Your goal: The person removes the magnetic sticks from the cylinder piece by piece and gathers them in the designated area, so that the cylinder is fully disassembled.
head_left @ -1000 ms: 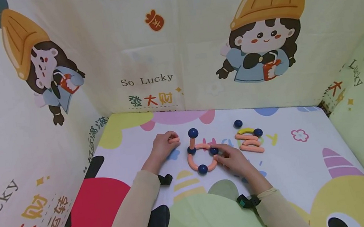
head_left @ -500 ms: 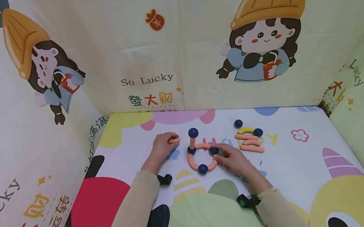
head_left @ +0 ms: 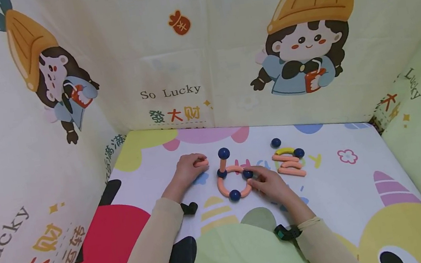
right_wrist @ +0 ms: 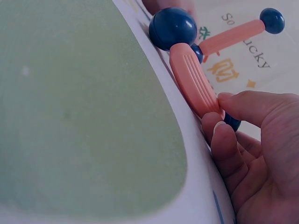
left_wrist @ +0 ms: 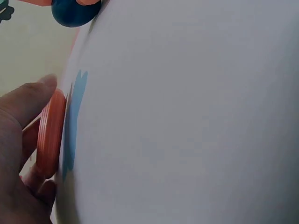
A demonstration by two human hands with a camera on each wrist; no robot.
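My left hand [head_left: 188, 170] pinches a ridged pink rod [left_wrist: 51, 135] between thumb and fingers, low over the tabletop, left of a ring-shaped build. Curved pink rods [head_left: 222, 187] joined by dark blue balls [head_left: 234, 195] make up this ring, which lies on the table. From its left ball a straight pink rod [head_left: 223, 164] rises, topped by another blue ball [head_left: 223, 153]. On the ring's right side, my right hand [head_left: 272, 183] pinches the end of a curved pink rod [right_wrist: 195, 81] by the right blue ball [right_wrist: 232, 122], which the fingers partly hide.
Right of the ring lie loose parts: a blue ball [head_left: 276, 142], a yellow curved rod [head_left: 285, 150] with a blue ball [head_left: 299, 152] at its end, and several pink rods [head_left: 292, 171]. A printed cloth [head_left: 225, 66] hangs behind the cartoon-patterned table cover [head_left: 336, 194].
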